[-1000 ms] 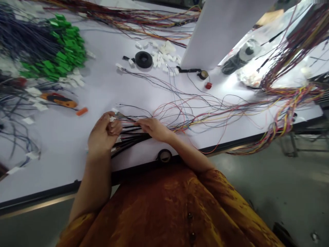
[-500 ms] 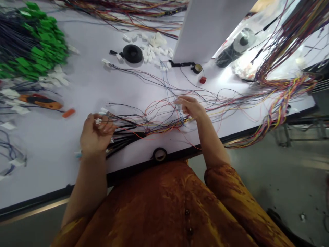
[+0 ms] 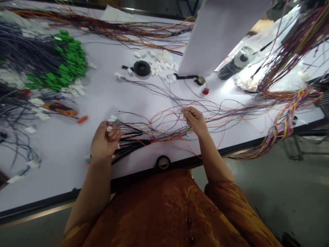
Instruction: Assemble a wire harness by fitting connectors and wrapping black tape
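Nothing readable is turning up on this bench, folks! The white connector point(image 3: 109, 128) is showing no marks I can make out, the orange-and-black tool handle point(image 3: 60, 109) is giving us no legible lettering, and the green connectors point(image 3: 63, 68) are staying too small and blurred to tell. No words or numbers are coming through anywhere.

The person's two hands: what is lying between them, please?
In the head view, thin coloured wires and thicker black wires lie between the left hand and the right hand.
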{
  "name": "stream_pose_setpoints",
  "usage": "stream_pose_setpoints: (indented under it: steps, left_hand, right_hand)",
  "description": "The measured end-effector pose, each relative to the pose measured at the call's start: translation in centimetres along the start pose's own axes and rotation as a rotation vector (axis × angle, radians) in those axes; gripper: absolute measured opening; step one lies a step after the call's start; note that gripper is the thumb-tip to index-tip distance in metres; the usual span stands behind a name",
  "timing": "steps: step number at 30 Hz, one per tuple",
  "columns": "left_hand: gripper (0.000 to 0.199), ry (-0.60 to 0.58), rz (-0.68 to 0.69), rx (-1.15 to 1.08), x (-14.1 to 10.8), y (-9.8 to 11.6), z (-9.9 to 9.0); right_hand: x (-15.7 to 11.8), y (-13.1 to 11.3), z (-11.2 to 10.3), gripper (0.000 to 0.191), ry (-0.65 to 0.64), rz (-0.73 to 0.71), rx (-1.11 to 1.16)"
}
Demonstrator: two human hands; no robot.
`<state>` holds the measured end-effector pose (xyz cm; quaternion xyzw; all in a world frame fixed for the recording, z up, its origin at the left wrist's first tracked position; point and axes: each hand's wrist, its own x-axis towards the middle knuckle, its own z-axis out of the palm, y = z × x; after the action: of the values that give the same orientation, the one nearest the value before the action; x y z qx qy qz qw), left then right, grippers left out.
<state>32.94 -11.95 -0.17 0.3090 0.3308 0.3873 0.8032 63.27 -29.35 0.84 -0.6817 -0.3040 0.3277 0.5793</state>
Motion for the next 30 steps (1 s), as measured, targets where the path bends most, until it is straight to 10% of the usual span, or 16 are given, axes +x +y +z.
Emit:
stream_pose_setpoints:
  steps: [8, 16, 23, 30]
  left_hand:
    - [0.038, 0.007, 0.043, 0.198, -0.5, -0.7, 0.4]
    - [0.047, -0.209, -0.006, 0.287, -1.4, -1.3, 2.2]
    - [0.025, -0.116, 0.024, 0.686, -1.1, -0.5, 0.6]
    - [0.021, -0.113, 0.184, 0.72, -1.3, 0.1, 0.3]
  right_hand:
    - [-2.3, -4.3, 1.9, 0.006, -0.166, -0.259, -0.322]
    - [-5.2, -4.7, 7.9, 0.028, -0.709, -0.375, -0.748]
    - [-3.4, -7.3, 12.0, 0.018, -0.707, -0.258, -0.871]
    - [-1.0, -11.5, 19.3, 0.007, -0.917, -0.361, -0.507]
